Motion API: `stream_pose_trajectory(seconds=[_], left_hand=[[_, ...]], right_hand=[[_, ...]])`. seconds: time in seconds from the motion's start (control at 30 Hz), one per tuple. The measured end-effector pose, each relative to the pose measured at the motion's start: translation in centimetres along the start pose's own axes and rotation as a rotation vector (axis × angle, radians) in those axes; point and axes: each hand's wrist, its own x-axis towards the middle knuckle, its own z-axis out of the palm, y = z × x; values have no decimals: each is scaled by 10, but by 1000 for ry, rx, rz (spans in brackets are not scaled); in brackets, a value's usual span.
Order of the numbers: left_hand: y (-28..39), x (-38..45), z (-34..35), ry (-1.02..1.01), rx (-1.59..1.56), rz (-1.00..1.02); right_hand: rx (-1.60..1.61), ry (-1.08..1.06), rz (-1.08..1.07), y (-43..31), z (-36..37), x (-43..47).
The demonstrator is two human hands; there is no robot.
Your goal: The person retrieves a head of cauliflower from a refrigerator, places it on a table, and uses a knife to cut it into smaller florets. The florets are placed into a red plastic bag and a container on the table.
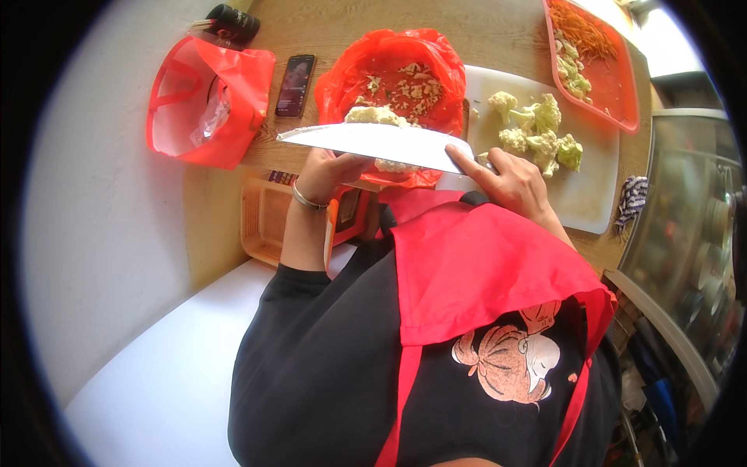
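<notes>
My right hand (513, 180) grips a broad-bladed kitchen knife (373, 143) by its handle, with the index finger laid along the blade. The blade reaches left across a cauliflower head (376, 115), hiding much of it. Beneath the blade, my left hand (332, 172) holds the cauliflower from the left; its fingertips are hidden. Both are over a red plastic bag (338, 82) spread open like a bowl, with cauliflower crumbs inside. Several cut cauliflower florets (545, 149) lie on a white cutting board (589, 201) to the right.
A pink tray (627, 111) at the upper right holds shredded carrot (583, 32) and cauliflower pieces. On the left are a phone (296, 86), a red bag (245, 117) and a black cup (233, 26). A striped cloth (631, 201) lies at the table's right edge. An orange basket (265, 225) stands below.
</notes>
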Motion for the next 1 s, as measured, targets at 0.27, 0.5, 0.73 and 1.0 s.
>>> stream_pose_trajectory(seconds=[0.27,0.5,0.73,1.0], left_hand=[[-35,11,-16,-62,-208,-97],[-29,-1,-12,-205,-476,15],[-34,16,-8,-60,39,185],[-32,10,0,-67,66,237]], right_hand=[[149,-31,97,26,45,-19],[211,-49,314,49,57,-45],[125,92,208,8,16,-18],[98,51,138,8,16,-10]])
